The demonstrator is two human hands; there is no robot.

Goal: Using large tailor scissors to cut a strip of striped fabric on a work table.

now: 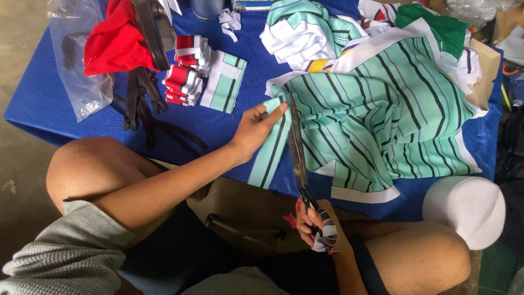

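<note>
Surface point(229, 125) draped in blue cloth, seen from above by a seated person. Far left: a clear plastic bag point(76, 60), beside it a red cloth point(114, 43) and black straps point(139, 98) trailing toward the near edge. Right of these lie stacks of red-and-white folded strips point(183, 76) touching a flat pile of mint-striped pieces point(225, 82). Centre: the left hand point(256, 128), fingers pressed together and laid flat, pins the left edge of the mint-green striped fabric point(371, 120), whose cut strip hangs over the near edge of the surface. Long scissors point(297, 153) stand just right of that hand, blades running into the fabric. The right hand point(316, 224), closed around the cloth-wrapped scissor handles, sits below the surface edge between the knees. Farther right the fabric spreads in folds, covering much of the surface; more white and green garments point(305, 33) are heaped behind it. Near right: a white rounded form point(466, 210).
</note>
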